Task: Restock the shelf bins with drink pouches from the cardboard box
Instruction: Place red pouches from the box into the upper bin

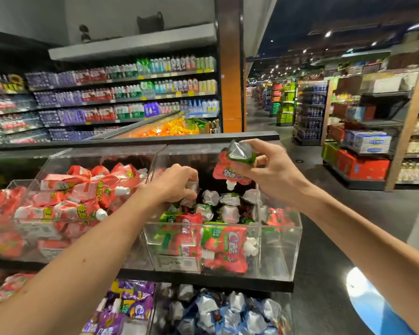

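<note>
A clear acrylic bin (pixel 279 250) on the shelf end holds several red-and-green drink pouches (pixel 224 240) with white caps, some showing their silver bottoms. My right hand (pixel 271 171) grips one such pouch (pixel 235 165) upside down above the bin, cap pointing down. My left hand (pixel 177 182) reaches into the back of the same bin, fingers curled around a silver-bottomed pouch (pixel 193 187). The cardboard box is not in view.
A neighbouring clear bin (pixel 58 160) on the left is piled with red-and-white pouches. Below, lower bins hold purple pouches (pixel 128 303) and blue ones (pixel 225 313). Bottled drinks fill the shelves behind. An aisle with stacked goods opens to the right.
</note>
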`<state>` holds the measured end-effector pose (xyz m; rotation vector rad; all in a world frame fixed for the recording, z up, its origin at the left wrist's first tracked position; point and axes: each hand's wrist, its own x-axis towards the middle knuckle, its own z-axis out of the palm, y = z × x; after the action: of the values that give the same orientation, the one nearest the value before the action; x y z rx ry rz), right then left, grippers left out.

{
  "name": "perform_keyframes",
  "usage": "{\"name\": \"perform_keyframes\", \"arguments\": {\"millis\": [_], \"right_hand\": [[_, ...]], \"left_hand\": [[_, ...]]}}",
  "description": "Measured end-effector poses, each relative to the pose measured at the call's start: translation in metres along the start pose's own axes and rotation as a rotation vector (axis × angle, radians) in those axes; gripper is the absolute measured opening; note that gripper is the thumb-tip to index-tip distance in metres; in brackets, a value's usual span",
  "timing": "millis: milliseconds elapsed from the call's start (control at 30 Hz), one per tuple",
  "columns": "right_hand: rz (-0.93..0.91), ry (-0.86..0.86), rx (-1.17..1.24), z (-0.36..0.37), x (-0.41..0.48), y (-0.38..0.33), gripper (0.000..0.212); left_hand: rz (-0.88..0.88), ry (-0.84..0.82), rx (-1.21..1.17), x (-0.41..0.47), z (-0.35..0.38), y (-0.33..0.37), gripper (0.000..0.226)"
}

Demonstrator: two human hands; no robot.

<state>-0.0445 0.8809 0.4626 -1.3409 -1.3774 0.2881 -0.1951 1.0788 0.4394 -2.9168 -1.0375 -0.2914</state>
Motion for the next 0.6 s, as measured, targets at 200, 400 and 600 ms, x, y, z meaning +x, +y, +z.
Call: {"name": "perform_keyframes", "arguments": {"millis": [200,400,600], "right_hand": [[0.037,0.015,-0.135,0.013,0.01,0.011,0.032],[0.06,0.023,-0.205,0.021,0.012,0.015,0.032],[0.028,0.023,-0.386,0.034,0.022,0.019,0.036]], "left_hand": [[0.047,0.025,0.163,0.005,0.006,-0.009,0.044],[0.085,0.036,0.41,-0.002,-0.002,-0.008,0.028],[0.073,-0.071,0.37,-0.002,-0.009,-0.009,0.053]]}}
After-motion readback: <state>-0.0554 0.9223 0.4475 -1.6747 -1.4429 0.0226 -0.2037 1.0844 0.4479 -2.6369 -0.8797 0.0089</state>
